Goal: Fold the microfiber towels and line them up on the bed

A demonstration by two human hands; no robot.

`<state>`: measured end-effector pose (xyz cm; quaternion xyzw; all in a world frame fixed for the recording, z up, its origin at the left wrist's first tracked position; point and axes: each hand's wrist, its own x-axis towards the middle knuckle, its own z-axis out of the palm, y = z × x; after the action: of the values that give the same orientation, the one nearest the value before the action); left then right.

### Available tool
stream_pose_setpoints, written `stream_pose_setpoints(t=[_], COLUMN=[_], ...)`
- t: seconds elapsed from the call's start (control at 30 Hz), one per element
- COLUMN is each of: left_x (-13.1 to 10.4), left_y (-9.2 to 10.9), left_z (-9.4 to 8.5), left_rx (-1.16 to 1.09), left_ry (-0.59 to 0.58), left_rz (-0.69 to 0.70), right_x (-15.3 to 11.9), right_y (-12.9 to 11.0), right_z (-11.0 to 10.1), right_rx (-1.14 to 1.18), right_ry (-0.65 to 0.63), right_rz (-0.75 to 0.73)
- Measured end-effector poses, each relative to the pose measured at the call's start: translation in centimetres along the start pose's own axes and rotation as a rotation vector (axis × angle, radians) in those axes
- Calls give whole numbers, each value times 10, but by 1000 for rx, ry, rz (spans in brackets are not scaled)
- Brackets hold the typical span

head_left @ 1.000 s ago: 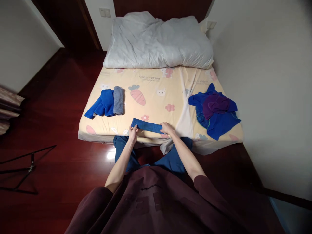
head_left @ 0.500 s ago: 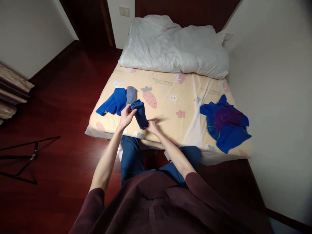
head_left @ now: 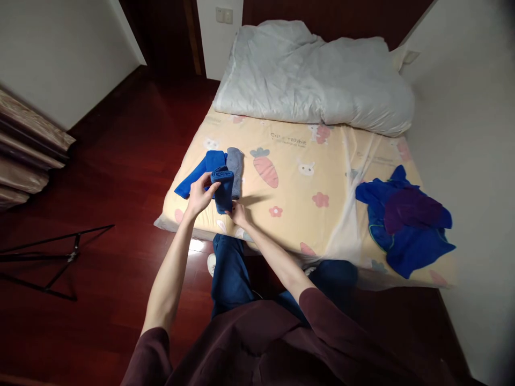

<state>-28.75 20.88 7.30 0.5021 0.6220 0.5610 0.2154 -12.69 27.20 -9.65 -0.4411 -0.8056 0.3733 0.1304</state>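
Left hand (head_left: pixel 200 197) grips navy cloth (head_left: pixel 223 194) at its 9 o'clock, right hand (head_left: pixel 238 214) at 5. Grey cloth (head_left: pixel 235 164) lies on bed (head_left: pixel 293 198), toward 1 o'clock.

Your bed (head_left: pixel 293 177) fills the middle and right of the frame, under a pale yellow sheet (head_left: pixel 338 166) printed with carrots, rabbit faces and flowers. At the upper centre and right you have a bulky, pale quilt (head_left: pixel 317 80). Left of centre lie a bright blue cloth (head_left: pixel 197 175) and, just beside it, a grey one (head_left: pixel 236 163). At the right you have a crumpled blue garment (head_left: pixel 412 252).
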Motion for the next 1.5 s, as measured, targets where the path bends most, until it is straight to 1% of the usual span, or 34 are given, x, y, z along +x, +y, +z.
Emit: stream_pose_setpoints(t=[0.13, 0.27, 0.3, 0.33, 0.37, 0.43, 0.47, 0.5, 0.53, 0.6, 0.63, 0.67, 0.73, 0.8, 0.87, 0.93, 0.97, 1.0, 1.07, 1.13, 1.2, 1.23, 1.27, 1.3, 1.33, 1.4, 1.47, 1.5], left_x=[0, 6, 7, 5, 1, -15, -27, -40, -54, -79, -89, -96, -101, -97, -88, -80, -76, -72, -64, -58, -63, -71, -85, -104, -127, -185, -245, -270], left_y=[-12, -13, -12, -11, -10, -9, -11, -14, -19, -35, -45, -56, -75, -89, -96, -98, -100, -102, -109, -113, -110, -104, -96, -87, -78, -61, -48, -44], left_z=[3, 5, 6, 9, 12, 23, 30, 39, 48, 67, 76, 83, 96, 103, 104, 101, 98, 94, 86, 82, 85, 89, 96, 104, 113, 132, 147, 152], left_rx=[-65, -70, -56, -30, 9, 111, 159, 191, 205, 194, 185, 185, 232, 328, 399, 411, 418, 437, 636, 789, 872, 888, 887, 871, 838, 747, 677, 654], left_ry=[-47, -51, -30, 20, 95, 261, 296, 277, 194, -49, -150, -223, -302, -351, -391, -421, -433, -441, -431, -420, -406, -401, -400, -405, -416, -444, -519, -576], left_rz=[-7, -14, -6, 8, 25, 64, 87, 112, 139, 170, 165, 150, 106, 73, 68, 92, 108, 121, 147, 154, 170, 175, 177, 172, 159, 101, 16, -16], right_x=[-4, 0, 1, 1, 1, -6, -13, -23, -36, -71, -92, -117, -169, -222, -269, -306, -319, -330, -343, -348, -348, -347, -346, -344, -342, -336, -329, -325], right_y=[6, 7, 7, 7, 7, 8, 9, 12, 16, 28, 36, 46, 70, 95, 118, 136, 144, 151, 165, 178, 193, 200, 208, 217, 226, 246, 266, 277], right_z=[9, 8, 7, 7, 6, 4, 2, 0, -3, -9, -13, -17, -28, -39, -52, -65, -72, -80, -98, -118, -139, -149, -160, -170, -180, -202, -225, -236], right_rx=[-68, -73, -61, -41, -14, 57, 97, 135, 171, 243, 281, 320, 385, 431, 441, 452, 467, 487, 546, 610, 651, 657, 655, 645, 630, 591, 533, 496], right_ry=[-38, -64, -70, -70, -61, -5, 38, 87, 135, 201, 215, 215, 218, 244, 301, 397, 451, 508, 612, 705, 783, 822, 866, 910, 955, 1025, 1064, 1070], right_rz=[49, 29, 24, 21, 21, 36, 50, 72, 97, 146, 164, 180, 191, 193, 258, 353, 395, 429, 470, 486, 488, 486, 485, 487, 492, 511, 544, 567])
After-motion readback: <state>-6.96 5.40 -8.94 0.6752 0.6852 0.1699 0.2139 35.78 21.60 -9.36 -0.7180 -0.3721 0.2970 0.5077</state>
